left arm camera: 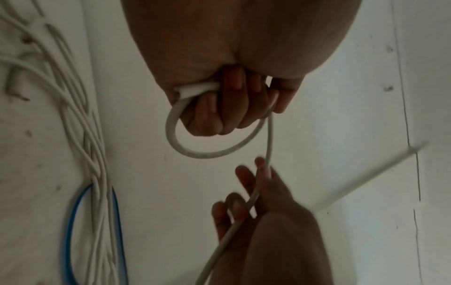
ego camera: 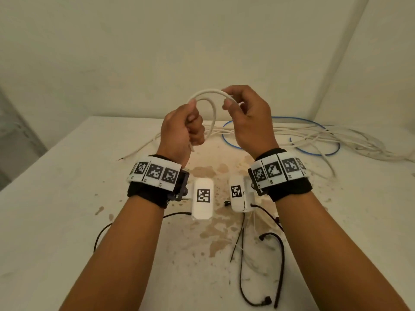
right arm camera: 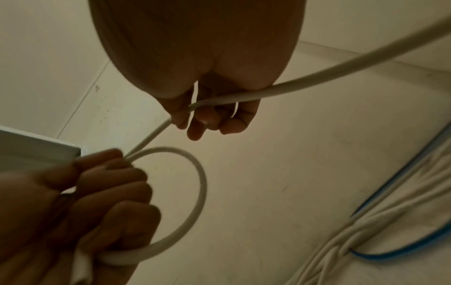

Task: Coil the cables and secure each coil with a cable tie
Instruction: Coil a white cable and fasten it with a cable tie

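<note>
- the white cable (ego camera: 210, 93) is the landmark here: smooth round plastic jacket, bent into one small loop held up in the air above the table (ego camera: 67, 198)
- left hand (ego camera: 183, 129) is fisted round the base of that loop, fingers curled tight over the overlapping strands, a short cut end poking out below the fist
- right hand (ego camera: 246, 115) is just right of the loop, pinching the running strand between thumb and fingertips, other fingers loosely curled
- behind and right of the held cable there's a messy pile of white cables (ego camera: 325, 138) lying flat on the table, with a thinner blue cable (ego camera: 314, 151) looping through it
- nearer the camera than the cable, black cable ties (ego camera: 279, 261) lie bent and scattered, plus a few thin pale ones (ego camera: 252, 223) that are harder to make out
- table top is matte white with brownish blotchy stains (ego camera: 213, 225) under the wrists
- left wrist view shows the loop (left arm camera: 207, 152) as a nearly closed ring hanging off the fist, and the strand running into the right hand's fingers (left arm camera: 245, 181), which the head view hides
- right wrist view shows the strand (right arm camera: 317, 81) leaving the hand toward the pile, thick and slightly blurred, plus the left fist (right arm camera: 97, 192) from the palm side
</note>
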